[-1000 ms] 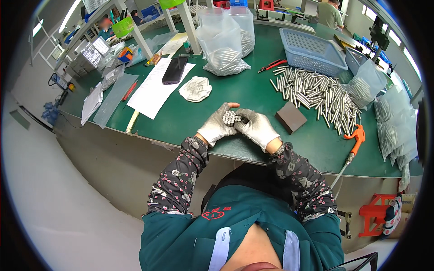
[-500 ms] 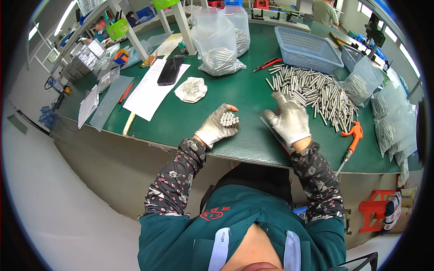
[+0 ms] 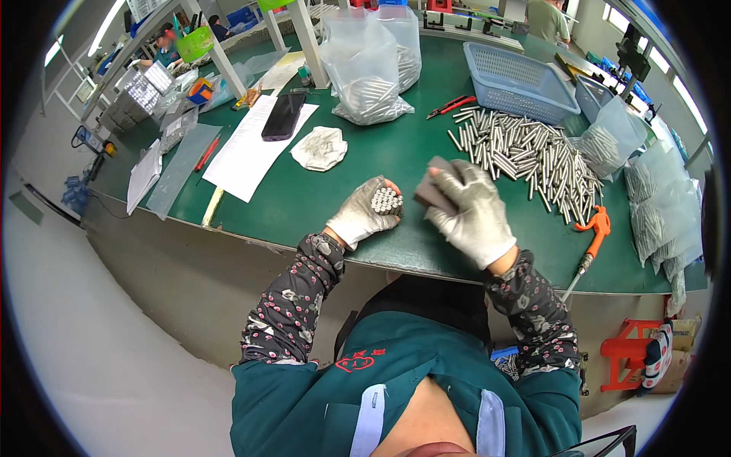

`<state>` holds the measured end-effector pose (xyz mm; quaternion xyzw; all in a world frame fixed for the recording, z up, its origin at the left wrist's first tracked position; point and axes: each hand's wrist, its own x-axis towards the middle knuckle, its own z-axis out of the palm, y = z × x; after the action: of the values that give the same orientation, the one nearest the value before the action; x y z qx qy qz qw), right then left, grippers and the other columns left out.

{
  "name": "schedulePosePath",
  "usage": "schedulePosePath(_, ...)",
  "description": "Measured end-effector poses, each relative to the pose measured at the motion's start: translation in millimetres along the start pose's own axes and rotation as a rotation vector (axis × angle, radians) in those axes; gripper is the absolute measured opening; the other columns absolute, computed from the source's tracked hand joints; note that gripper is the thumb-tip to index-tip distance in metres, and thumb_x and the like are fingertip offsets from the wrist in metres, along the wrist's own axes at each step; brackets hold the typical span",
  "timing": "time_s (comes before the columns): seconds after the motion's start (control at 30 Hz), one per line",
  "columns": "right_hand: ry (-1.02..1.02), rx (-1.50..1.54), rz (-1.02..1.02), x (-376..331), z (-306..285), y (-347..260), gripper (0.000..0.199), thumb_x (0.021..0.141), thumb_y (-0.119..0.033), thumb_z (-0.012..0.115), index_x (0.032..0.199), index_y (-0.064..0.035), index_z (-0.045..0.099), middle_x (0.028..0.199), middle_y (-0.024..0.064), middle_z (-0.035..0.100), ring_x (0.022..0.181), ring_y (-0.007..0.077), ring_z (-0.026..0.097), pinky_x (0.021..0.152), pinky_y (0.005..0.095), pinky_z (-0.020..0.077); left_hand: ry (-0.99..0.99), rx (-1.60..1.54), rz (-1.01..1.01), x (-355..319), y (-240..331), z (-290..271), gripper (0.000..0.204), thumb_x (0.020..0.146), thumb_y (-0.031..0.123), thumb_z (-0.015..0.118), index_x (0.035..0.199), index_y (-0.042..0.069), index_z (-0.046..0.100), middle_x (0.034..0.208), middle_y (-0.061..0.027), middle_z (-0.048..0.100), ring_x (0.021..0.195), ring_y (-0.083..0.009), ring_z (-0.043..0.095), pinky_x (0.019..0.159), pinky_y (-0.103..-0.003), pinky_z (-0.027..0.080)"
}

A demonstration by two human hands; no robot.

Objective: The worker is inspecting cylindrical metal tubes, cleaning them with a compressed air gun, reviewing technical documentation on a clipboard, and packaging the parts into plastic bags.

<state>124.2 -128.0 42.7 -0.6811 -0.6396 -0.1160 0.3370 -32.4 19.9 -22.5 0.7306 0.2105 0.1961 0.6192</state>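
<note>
My left hand [image 3: 356, 215], in a worn whitish glove, is closed around a bundle of short metal pins [image 3: 387, 200], their round ends facing up. To its right, my gloved right hand [image 3: 481, 219] grips a flat, dark grey-brown rectangular block [image 3: 434, 187]. The block is raised over the green table [image 3: 426, 145], apart from the bundle. What the block is made of I cannot tell. Beyond my right hand lies a loose pile of similar metal pins [image 3: 537, 156].
Behind the pile stands a blue basket [image 3: 521, 84]. Red-handled pliers [image 3: 453, 107] and pin-filled bags [image 3: 371, 99] lie nearby. An orange air gun [image 3: 598, 225] rests at right. A crumpled white cloth [image 3: 320, 148], phone [image 3: 284, 116] and papers [image 3: 244, 160] are at left.
My right hand has moved a little left and toward me and now shows the dark block lifted in its fingers. My left hand keeps its place with the pins.
</note>
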Motion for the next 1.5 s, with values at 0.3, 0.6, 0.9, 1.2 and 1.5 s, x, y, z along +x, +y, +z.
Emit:
schedulePosePath(0.3,0.127,-0.23,0.0,37,15,3,0.025,0.071,-0.021,0.061,0.093,-0.0085,0.061,0.101,0.0211,0.055,0.082,0.0338,0.056,0.074,0.042,0.046,0.032,0.125,-0.031,6,-4,-3,0.048,0.062,0.009,0.074,0.102,0.002,0.051,0.095,-0.009,0.056,0.087,-0.0193,0.056,0.079,-0.029,0.046)
schedulePosePath(0.6,0.081,-0.172,0.036,34,13,0,0.021,0.074,-0.025,0.059,0.089,-0.0105,0.062,0.099,0.0188,0.055,0.084,0.0319,0.055,0.074,0.0404,0.0457,0.031,0.15,-0.022,6,-13,-5,0.053,0.063,0.012,0.075,0.108,0.002,0.049,0.1,-0.0092,0.056,0.092,-0.0189,0.056,0.082,-0.029,0.046)
schedulePosePath(0.9,0.021,-0.088,-0.122,31,23,-21,0.025,0.074,-0.026,0.06,0.094,-0.0128,0.062,0.097,0.0195,0.055,0.088,0.0321,0.055,0.074,0.0411,0.0447,0.07,0.235,0.079,11,-45,-17,0.062,0.059,0.012,0.077,0.113,0.001,0.047,0.106,-0.0119,0.056,0.096,-0.0212,0.055,0.086,-0.031,0.045)
schedulePosePath(1.2,-0.016,-0.029,-0.337,16,28,-32,0.022,0.074,-0.028,0.06,0.086,-0.0105,0.062,0.095,0.0168,0.055,0.09,0.0308,0.054,0.072,0.0439,0.044,-0.018,0.142,0.037,0,14,0,0.049,0.058,0.017,0.077,0.099,0.003,0.053,0.098,-0.0129,0.057,0.094,-0.0294,0.055,0.084,-0.035,0.044)
schedulePosePath(1.5,0.035,-0.062,-0.161,17,19,-20,0.019,0.077,-0.026,0.057,0.09,-0.0121,0.061,0.096,0.0185,0.055,0.083,0.0305,0.054,0.067,0.0419,0.043,0.058,0.056,0.113,8,-14,0,0.044,0.062,0.012,0.074,0.098,0.001,0.051,0.091,-0.0112,0.059,0.084,-0.0221,0.059,0.076,-0.03,0.048)
